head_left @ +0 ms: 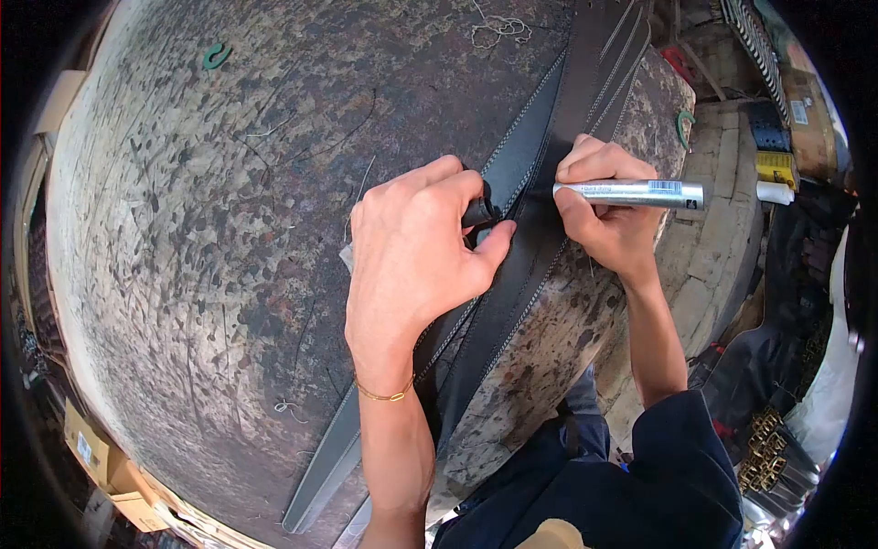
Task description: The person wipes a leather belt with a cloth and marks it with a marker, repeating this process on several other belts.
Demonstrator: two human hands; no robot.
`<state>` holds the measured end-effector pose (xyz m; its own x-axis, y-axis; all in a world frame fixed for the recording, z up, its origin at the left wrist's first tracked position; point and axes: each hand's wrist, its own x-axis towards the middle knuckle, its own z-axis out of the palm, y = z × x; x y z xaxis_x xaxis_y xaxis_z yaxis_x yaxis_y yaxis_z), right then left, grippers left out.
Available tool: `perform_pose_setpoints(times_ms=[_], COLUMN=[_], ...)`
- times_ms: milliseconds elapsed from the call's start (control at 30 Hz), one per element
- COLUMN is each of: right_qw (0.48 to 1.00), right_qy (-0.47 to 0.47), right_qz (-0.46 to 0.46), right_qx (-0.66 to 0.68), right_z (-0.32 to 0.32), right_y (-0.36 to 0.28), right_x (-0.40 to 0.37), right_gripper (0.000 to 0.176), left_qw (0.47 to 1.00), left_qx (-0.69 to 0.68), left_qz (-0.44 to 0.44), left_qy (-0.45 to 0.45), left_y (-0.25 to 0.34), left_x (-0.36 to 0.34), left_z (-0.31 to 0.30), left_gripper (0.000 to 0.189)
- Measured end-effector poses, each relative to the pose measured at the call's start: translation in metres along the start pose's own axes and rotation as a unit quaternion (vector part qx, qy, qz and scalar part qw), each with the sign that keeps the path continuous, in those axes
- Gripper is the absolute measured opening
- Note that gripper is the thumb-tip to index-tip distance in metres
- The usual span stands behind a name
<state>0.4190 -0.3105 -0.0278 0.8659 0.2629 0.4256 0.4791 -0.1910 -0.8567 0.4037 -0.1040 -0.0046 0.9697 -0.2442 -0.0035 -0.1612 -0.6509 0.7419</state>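
Observation:
Long dark straps [512, 265] with pale stitched edges lie across a worn, spotted work surface [210, 220]. My left hand [425, 238] has a bracelet at the wrist and pinches a small black object [479, 213] over the straps; it looks like a marker cap, though the fingers partly cover it. Just to the right, my right hand [611, 206] grips a silver-white marker [640, 192] with a barcode label. The marker lies nearly level above the straps' right edge, and its left end is at my right fingertips.
A green curved piece [217, 56] and loose thread [500, 32] lie on the surface. Cardboard boxes [96, 448] stand at the lower left. Right of the surface are a wooden floor [700, 247], a yellow box [776, 168] and brass-coloured metal pieces [764, 448].

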Motion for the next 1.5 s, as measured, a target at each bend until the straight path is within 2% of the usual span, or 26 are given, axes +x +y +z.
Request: perform_pose_setpoints(times_ms=[167, 367, 567, 633, 667, 767, 933, 1133, 1200, 1333, 1500], right_qw=[0.999, 0.993, 0.992, 1.000, 0.999, 1.000, 1.000, 0.997, 0.999, 0.999, 0.999], right_qy=[-0.005, -0.019, -0.024, 0.010, 0.021, 0.013, 0.014, -0.002, 0.036, 0.037, 0.041], right_qz=[0.001, -0.079, -0.077, 0.002, 0.004, -0.018, -0.005, -0.055, 0.003, -0.006, -0.002], right_qx=[-0.032, -0.080, -0.093, -0.002, 0.042, 0.019, 0.001, -0.051, 0.014, 0.015, -0.005], right_z=[0.003, 0.005, 0.005, 0.004, 0.001, 0.001, 0.002, 0.005, 0.003, 0.001, 0.002], right_y=[0.000, 0.001, 0.000, -0.001, 0.004, 0.006, 0.004, 0.005, 0.004, 0.006, 0.005], right_x=[0.000, 0.002, -0.001, -0.002, -0.005, -0.004, -0.004, -0.004, -0.006, -0.005, -0.005], right_gripper=[0.011, 0.012, 0.011, 0.011, 0.011, 0.012, 0.012, 0.011, 0.011, 0.012, 0.012], left_qw=[1.000, 1.000, 0.999, 0.997, 0.997, 0.996, 0.994, 0.990, 0.989, 0.992, 0.986], left_qx=[0.009, 0.007, 0.006, 0.008, 0.003, 0.001, -0.008, -0.006, -0.004, -0.001, 0.013], left_qz=[-0.004, 0.004, 0.030, 0.039, 0.045, 0.051, 0.056, 0.075, 0.079, 0.068, 0.069], left_qy=[0.001, 0.011, 0.045, 0.062, 0.065, 0.078, 0.092, 0.119, 0.128, 0.110, 0.150], left_y=[0.002, -0.001, -0.003, -0.004, -0.004, -0.005, -0.006, -0.009, -0.009, -0.008, -0.006], left_x=[0.000, -0.001, -0.004, -0.004, -0.004, -0.005, -0.006, -0.006, -0.006, -0.006, -0.005], left_z=[-0.002, -0.001, 0.002, 0.004, 0.004, 0.004, 0.006, 0.009, 0.010, 0.008, 0.014], left_gripper=[0.031, 0.029, 0.026, 0.026, 0.025, 0.025, 0.024, 0.024, 0.025, 0.025, 0.025])
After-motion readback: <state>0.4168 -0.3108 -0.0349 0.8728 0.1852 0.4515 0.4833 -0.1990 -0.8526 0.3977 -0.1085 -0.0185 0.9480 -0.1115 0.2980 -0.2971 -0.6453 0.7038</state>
